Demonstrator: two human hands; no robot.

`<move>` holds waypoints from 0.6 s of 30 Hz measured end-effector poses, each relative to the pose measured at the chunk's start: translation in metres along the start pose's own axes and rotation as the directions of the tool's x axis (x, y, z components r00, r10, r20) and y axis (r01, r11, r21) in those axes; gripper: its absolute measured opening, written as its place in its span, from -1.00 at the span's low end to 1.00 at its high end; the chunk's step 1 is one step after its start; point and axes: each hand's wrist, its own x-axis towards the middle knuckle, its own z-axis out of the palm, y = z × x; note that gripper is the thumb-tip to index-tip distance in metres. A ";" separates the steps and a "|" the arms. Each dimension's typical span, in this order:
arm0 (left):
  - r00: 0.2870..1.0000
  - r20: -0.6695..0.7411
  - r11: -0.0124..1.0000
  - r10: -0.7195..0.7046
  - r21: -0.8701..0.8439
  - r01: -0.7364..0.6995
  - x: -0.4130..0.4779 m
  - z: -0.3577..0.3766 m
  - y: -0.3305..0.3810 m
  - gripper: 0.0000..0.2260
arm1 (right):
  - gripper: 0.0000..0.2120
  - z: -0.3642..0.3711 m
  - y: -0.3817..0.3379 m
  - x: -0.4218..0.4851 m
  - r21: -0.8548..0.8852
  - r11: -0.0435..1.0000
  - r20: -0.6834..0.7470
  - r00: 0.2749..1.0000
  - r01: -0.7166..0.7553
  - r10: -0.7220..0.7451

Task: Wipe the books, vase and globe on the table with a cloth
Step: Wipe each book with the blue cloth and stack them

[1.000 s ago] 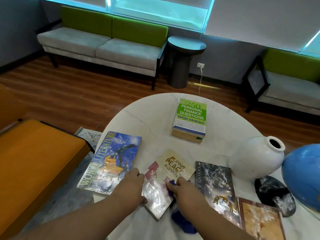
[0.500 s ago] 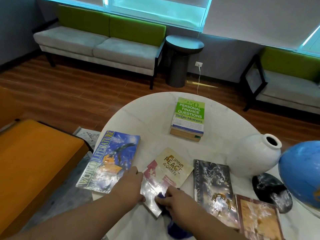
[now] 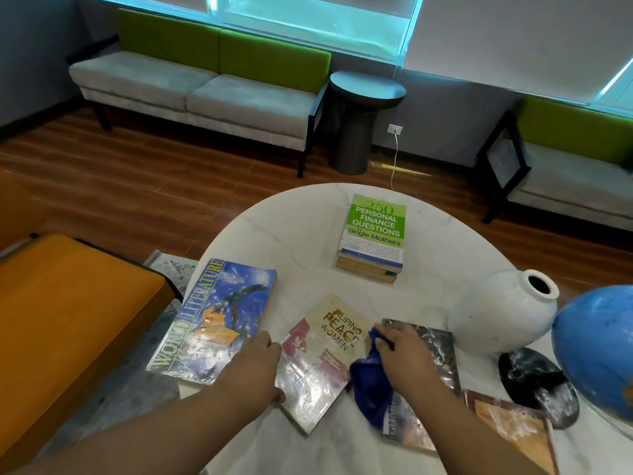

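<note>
Our right hand (image 3: 407, 354) clutches the blue cloth (image 3: 371, 382) at the right edge of the Peace Women book (image 3: 318, 358). The book lies diagonally, top pointing far-right, and our left hand (image 3: 255, 366) rests flat on its left edge.

Dim room, cool daylight from the window (image 3: 308, 18), glare on glossy book covers (image 3: 308, 382), wide-angle bending at edges

Colour rundown: the table (image 3: 291, 234) is white marble with faint grey veins. The World Literature book (image 3: 219, 317) is mostly blue with yellow and orange splashes, the Filipino Peace Women book (image 3: 322, 351) cream with pinkish-red patches, the finance book (image 3: 375, 228) lime green over white. The cloth (image 3: 371, 382) is deep blue, the vase (image 3: 496, 317) plain white, the globe (image 3: 596, 341) bright blue on a black, white-speckled base (image 3: 537, 382). The sofa (image 3: 205, 87) is grey with a green back.
</note>
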 end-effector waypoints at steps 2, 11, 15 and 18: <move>1.000 0.010 1.000 -0.005 0.004 0.005 0.000 0.000 0.001 -0.45 | -0.66 0.010 -0.004 -0.001 -0.086 0.995 0.142 0.989 0.059 -0.047; 1.000 0.004 1.000 0.001 0.006 -0.001 0.000 0.005 -0.001 -0.44 | -0.57 0.024 0.000 -0.004 -0.256 0.954 0.210 0.972 0.157 -0.104; 1.000 0.020 1.000 0.010 0.009 -0.010 0.001 0.006 -0.002 -0.44 | -0.66 0.032 -0.003 -0.016 -0.194 0.957 0.282 0.946 0.217 -0.158; 0.999 0.029 0.999 0.033 0.024 -0.033 0.002 0.007 -0.004 -0.46 | -0.51 0.028 0.003 -0.010 -0.279 0.954 0.226 0.973 0.111 -0.048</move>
